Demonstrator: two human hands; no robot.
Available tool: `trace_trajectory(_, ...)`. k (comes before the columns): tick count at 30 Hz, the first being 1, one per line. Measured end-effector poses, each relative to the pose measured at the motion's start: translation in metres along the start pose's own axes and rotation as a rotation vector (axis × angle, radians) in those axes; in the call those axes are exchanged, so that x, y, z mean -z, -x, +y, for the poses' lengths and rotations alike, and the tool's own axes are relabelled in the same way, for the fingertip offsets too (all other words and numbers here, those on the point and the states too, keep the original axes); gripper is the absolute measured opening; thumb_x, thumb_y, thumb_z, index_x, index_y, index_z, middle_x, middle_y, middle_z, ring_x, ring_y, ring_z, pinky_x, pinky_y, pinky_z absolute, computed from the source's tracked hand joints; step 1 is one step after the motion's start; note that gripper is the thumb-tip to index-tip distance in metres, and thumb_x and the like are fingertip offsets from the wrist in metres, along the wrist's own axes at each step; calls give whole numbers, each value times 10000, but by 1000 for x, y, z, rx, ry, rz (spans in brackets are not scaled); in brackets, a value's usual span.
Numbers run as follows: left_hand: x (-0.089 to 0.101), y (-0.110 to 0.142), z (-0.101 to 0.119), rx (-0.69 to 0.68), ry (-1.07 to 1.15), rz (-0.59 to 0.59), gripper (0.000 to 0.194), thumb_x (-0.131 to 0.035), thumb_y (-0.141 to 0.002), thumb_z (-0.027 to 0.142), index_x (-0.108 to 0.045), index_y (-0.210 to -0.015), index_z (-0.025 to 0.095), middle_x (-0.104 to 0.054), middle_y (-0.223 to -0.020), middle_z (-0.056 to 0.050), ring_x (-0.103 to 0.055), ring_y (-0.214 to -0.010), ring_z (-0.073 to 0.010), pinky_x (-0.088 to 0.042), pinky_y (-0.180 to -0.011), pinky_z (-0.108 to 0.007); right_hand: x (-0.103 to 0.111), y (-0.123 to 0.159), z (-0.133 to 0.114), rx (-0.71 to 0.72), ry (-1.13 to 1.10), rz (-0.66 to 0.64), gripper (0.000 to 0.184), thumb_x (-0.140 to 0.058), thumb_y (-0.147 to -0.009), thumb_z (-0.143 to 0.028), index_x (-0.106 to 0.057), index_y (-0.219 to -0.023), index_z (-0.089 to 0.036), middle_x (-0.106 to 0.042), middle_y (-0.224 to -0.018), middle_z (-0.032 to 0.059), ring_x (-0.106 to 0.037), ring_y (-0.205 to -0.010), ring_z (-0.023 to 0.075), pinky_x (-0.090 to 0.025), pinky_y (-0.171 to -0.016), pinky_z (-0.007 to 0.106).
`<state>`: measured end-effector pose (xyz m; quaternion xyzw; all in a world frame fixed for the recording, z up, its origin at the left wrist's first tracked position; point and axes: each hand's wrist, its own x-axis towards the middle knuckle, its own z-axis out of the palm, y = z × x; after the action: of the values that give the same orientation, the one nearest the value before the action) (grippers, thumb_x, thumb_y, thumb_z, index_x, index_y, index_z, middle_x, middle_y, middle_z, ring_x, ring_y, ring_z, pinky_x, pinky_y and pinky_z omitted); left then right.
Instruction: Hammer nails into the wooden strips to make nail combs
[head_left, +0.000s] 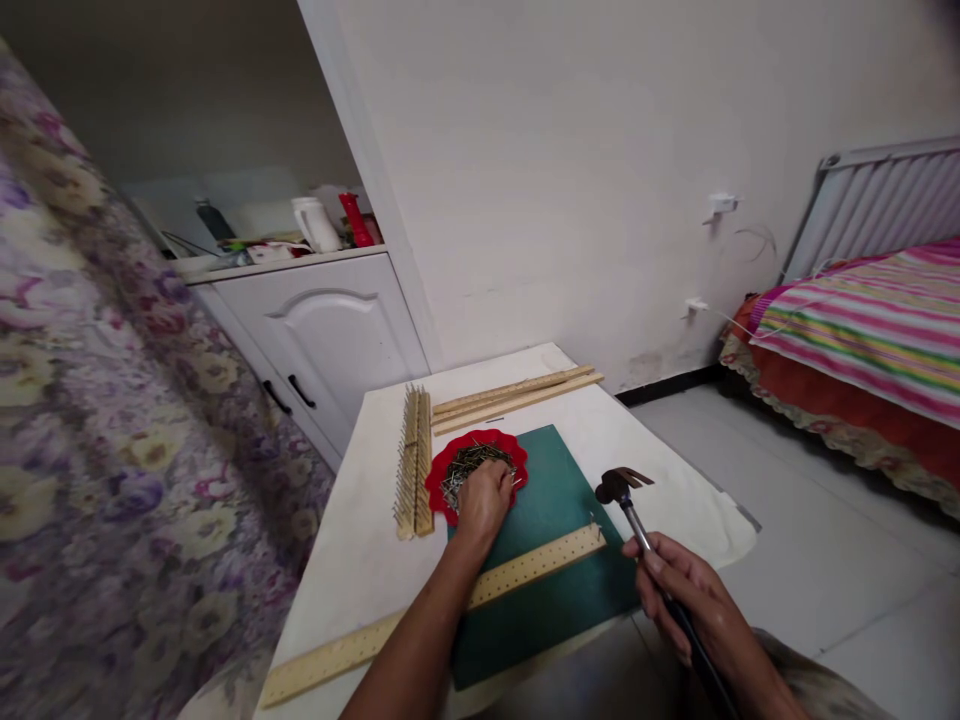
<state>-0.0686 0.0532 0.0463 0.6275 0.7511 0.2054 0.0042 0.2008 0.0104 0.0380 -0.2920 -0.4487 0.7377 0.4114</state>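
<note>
My left hand (484, 498) reaches into a red scalloped dish (437, 478) piled with nails (469, 462). Its fingers are pinched together among them; whether a nail sits in the pinch is hidden. My right hand (686, 590) grips a claw hammer (619, 487) by its dark handle, head up, over the table's right side. Between the hands, a long wooden strip (517, 577) with rows of holes lies across a green mat (536, 630), passing under my left forearm. A few nails (595, 524) stand in the strip's right end.
Wooden strips bristling with nails (412, 465) lie left of the dish. More bare strips (517, 395) rest at the back of the white table (352, 540). A cabinet (330, 340), a floral curtain (172, 450) and a bed (862, 330) stand around it.
</note>
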Motion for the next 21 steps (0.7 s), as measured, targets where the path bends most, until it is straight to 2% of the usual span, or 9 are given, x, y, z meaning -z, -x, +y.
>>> trace_trajectory(3, 4, 5, 1, -6, 72, 40, 170, -435, -846, 223, -598, -811, 193, -621, -831, -23, -575, -792, -150, -388, -710, -235, 0, 1, 0, 2, -10, -19, 293, -559, -828, -454, -528, -950, -189, -600, -525, -57, -342, -232, 10, -250, -263, 129)
trace_trajectory(6, 4, 13, 8, 33, 427, 77, 167, -445, -830, 276, -584, -850, 186, -619, -760, -6, -572, -664, -126, -417, -647, -229, 1, 2, -1, 10, -19, -16, 272, -545, -846, -428, -531, -958, -181, -603, -533, -51, -350, -241, 7, -252, -269, 122)
trace_trajectory(9, -3, 27, 21, 137, 893, -7, 231, -528, -759, 352, -579, -892, 171, -587, -652, 21, -541, -527, -104, -422, -534, -218, 0, 3, -3, 19, -17, 4, 267, -542, -852, -411, -538, -972, -173, -601, -536, -49, -351, -248, 6, -259, -274, 120)
trace_trajectory(12, -12, 44, 38, 202, 1162, -143, 308, -605, -685, 364, -581, -902, 147, -577, -615, 22, -532, -496, -93, -418, -501, -209, 0, 3, -5, 23, -10, 20, 272, -546, -849, -409, -541, -979, -170, -597, -535, -51, -353, -253, 9, -273, -274, 124)
trace_trajectory(16, -20, 60, 54, 217, 1331, -250, 281, -630, -676, 328, -573, -875, 138, -571, -578, 24, -521, -487, -83, -408, -501, -198, 1, 4, -5, 14, 0, 14, 289, -548, -844, -422, -539, -987, -172, -602, -539, -48, -359, -255, 13, -271, -274, 129)
trace_trajectory(21, -23, 61, 57, 214, 1355, -255, 240, -631, -692, 334, -551, -825, 151, -593, -599, 13, -529, -499, -86, -403, -497, -190, 4, 4, -2, 20, -16, 5, 274, -539, -853, -409, -539, -989, -171, -602, -536, -48, -362, -253, 10, -269, -274, 124)
